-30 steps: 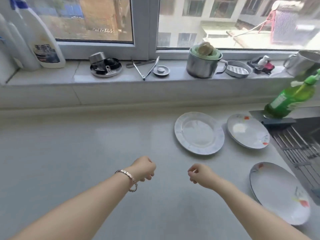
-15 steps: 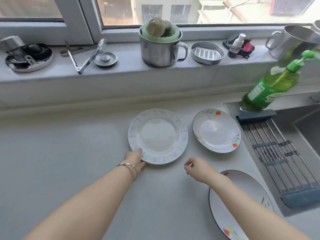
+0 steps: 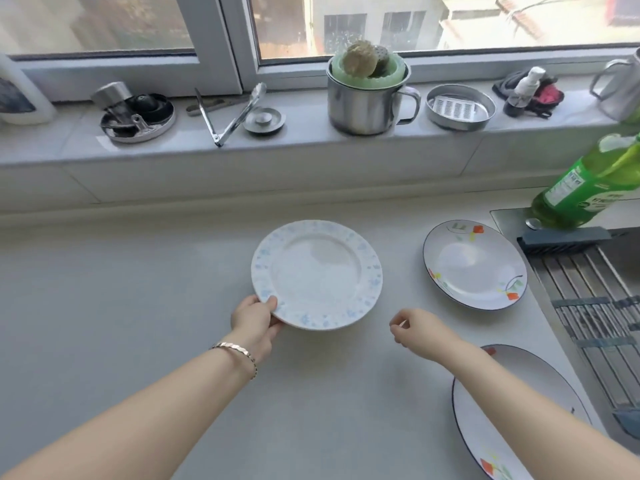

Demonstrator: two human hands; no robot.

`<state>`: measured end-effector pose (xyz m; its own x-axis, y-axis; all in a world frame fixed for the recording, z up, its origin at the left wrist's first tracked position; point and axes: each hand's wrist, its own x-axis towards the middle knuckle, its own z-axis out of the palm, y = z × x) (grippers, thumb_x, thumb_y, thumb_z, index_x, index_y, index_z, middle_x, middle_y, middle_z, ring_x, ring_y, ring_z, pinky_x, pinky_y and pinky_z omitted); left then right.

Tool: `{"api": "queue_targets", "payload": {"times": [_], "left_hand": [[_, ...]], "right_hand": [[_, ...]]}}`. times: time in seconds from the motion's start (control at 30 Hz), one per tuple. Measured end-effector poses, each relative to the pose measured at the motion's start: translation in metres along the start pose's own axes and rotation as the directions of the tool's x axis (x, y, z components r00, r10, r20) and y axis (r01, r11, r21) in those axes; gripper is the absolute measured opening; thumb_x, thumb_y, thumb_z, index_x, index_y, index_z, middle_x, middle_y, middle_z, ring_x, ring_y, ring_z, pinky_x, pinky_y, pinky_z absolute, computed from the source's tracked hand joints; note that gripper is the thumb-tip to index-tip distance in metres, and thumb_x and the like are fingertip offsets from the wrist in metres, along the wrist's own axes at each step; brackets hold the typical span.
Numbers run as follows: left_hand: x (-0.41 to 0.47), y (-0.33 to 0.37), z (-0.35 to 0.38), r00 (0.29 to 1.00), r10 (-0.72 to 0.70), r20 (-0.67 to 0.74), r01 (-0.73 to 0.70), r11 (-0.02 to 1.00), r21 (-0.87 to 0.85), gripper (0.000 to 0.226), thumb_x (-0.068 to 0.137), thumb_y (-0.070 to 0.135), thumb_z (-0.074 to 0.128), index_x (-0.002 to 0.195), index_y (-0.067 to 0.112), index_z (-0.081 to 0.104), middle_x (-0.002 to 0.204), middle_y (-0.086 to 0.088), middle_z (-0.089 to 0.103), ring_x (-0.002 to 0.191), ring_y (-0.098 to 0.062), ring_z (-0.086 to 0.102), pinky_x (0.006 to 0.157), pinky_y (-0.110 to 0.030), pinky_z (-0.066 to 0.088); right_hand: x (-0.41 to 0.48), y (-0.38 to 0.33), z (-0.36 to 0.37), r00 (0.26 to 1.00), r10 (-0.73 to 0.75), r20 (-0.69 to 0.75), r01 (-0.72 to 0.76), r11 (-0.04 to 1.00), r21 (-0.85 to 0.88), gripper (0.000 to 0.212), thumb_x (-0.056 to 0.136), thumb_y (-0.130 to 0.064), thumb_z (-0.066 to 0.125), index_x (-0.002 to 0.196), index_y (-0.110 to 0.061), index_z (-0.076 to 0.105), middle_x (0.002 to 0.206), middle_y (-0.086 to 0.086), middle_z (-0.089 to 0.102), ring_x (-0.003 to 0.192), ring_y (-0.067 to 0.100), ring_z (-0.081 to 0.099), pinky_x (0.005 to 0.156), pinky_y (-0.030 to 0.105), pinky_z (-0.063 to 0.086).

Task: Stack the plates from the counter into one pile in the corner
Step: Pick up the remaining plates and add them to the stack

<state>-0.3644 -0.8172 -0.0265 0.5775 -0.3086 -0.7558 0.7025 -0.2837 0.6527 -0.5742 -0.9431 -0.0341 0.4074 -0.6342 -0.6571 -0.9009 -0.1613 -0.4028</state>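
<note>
- At the middle of the surface [image 3: 138, 306], the blue-rimmed plate [image 3: 317, 275] sits face up, and our left grip [image 3: 256, 318] pinches its near rim, thumb on top.
- Our right grip [image 3: 414, 329] hovers loosely curled, holding nothing.
- Held by one edge, the plate could slip or tip, then chip against the flowered plate [image 3: 474, 265] nearby.
- Being round, it has no long axis.

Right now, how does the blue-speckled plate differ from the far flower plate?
Pattern: the blue-speckled plate has pale blue flecks round its rim; the far flower plate has orange flowers and a dark edge line. State: the left hand holds the blue-speckled plate's near rim; the far flower plate lies untouched. Both are round, white, empty and face up.
</note>
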Motion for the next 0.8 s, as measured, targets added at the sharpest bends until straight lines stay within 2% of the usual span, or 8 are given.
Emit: {"api": "queue_targets", "payload": {"times": [0.1,0.2,0.27,0.37,0.47,0.53,0.63,0.8], "left_hand": [[-0.011,0.016,-0.046,0.998,0.054,0.013,-0.053,0.998,-0.034,0.022,0.096,-0.002,0.044,0.079,0.007,0.054,0.085,-0.01,0.061,0.077,-0.024,0.06,0.085,-0.041,0.048],[-0.02,0.033,-0.096,0.995,0.096,0.009,-0.095,0.992,-0.081,0.018,0.095,0.0,0.045,0.082,0.007,0.055,0.085,-0.011,0.062,0.075,-0.022,0.061,0.078,-0.04,0.052],[-0.026,0.045,-0.13,0.991,0.134,-0.008,-0.134,0.983,-0.129,0.018,0.095,0.0,0.045,0.082,0.008,0.055,0.085,-0.01,0.062,0.074,-0.021,0.061,0.064,-0.034,0.055],[-0.038,0.065,-0.189,0.984,0.173,-0.03,-0.176,0.96,-0.217,0.018,0.095,-0.001,0.044,0.084,0.008,0.056,0.084,-0.01,0.061,0.073,-0.021,0.06,0.047,-0.024,0.058],[-0.044,0.084,-0.256,0.977,0.207,-0.054,-0.213,0.932,-0.293,0.018,0.095,-0.001,0.044,0.086,0.009,0.056,0.086,-0.01,0.062,0.075,-0.021,0.061,0.046,-0.023,0.058],[-0.047,0.097,-0.305,0.97,0.233,-0.071,-0.244,0.913,-0.327,0.018,0.095,-0.002,0.044,0.088,0.008,0.056,0.088,-0.011,0.063,0.077,-0.021,0.061,0.048,-0.023,0.058],[-0.053,0.116,-0.381,0.961,0.256,-0.109,-0.278,0.897,-0.345,0.018,0.095,-0.002,0.043,0.088,0.007,0.056,0.087,-0.011,0.062,0.077,-0.021,0.061,0.048,-0.023,0.058],[-0.07,0.14,-0.507,0.938,0.295,-0.181,-0.342,0.869,-0.356,0.02,0.094,-0.004,0.044,0.085,0.008,0.058,0.083,-0.011,0.062,0.073,-0.02,0.06,0.044,-0.02,0.056]], "right_hand": [[-0.008,-0.03,0.01,0.999,-0.048,0.001,0.048,0.998,-0.035,0.016,0.09,-0.023,0.045,0.094,-0.022,0.06,0.095,-0.001,0.065,0.082,0.017,0.057,0.073,0.028,0.048],[-0.015,-0.071,0.024,0.995,-0.102,0.012,0.103,0.991,-0.089,0.023,0.09,-0.023,0.045,0.104,-0.017,0.062,0.104,0.004,0.068,0.084,0.019,0.059,0.074,0.027,0.048],[-0.021,-0.103,0.036,0.99,-0.138,0.019,0.14,0.981,-0.137,0.024,0.091,-0.023,0.045,0.106,-0.016,0.062,0.108,0.007,0.068,0.094,0.022,0.063,0.081,0.029,0.049],[-0.035,-0.156,0.061,0.98,-0.198,0.032,0.201,0.959,-0.201,0.023,0.09,-0.022,0.045,0.105,-0.016,0.062,0.108,0.008,0.069,0.102,0.024,0.063,0.08,0.028,0.047],[-0.047,-0.213,0.092,0.964,-0.264,0.035,0.265,0.936,-0.232,0.019,0.09,-0.022,0.046,0.099,-0.017,0.062,0.107,0.008,0.069,0.094,0.023,0.062,0.079,0.029,0.048],[-0.056,-0.253,0.117,0.95,-0.311,0.033,0.309,0.916,-0.257,0.022,0.091,-0.021,0.046,0.103,-0.015,0.063,0.108,0.008,0.068,0.09,0.021,0.059,0.081,0.029,0.048],[-0.073,-0.311,0.161,0.933,-0.358,0.035,0.351,0.887,-0.299,0.024,0.091,-0.021,0.046,0.107,-0.014,0.062,0.108,0.007,0.068,0.097,0.024,0.062,0.082,0.029,0.048],[-0.102,-0.404,0.24,0.896,-0.438,0.071,0.43,0.818,-0.381,0.025,0.092,-0.024,0.045,0.107,-0.016,0.063,0.109,0.004,0.068,0.088,0.019,0.058,0.064,0.021,0.041]]}}
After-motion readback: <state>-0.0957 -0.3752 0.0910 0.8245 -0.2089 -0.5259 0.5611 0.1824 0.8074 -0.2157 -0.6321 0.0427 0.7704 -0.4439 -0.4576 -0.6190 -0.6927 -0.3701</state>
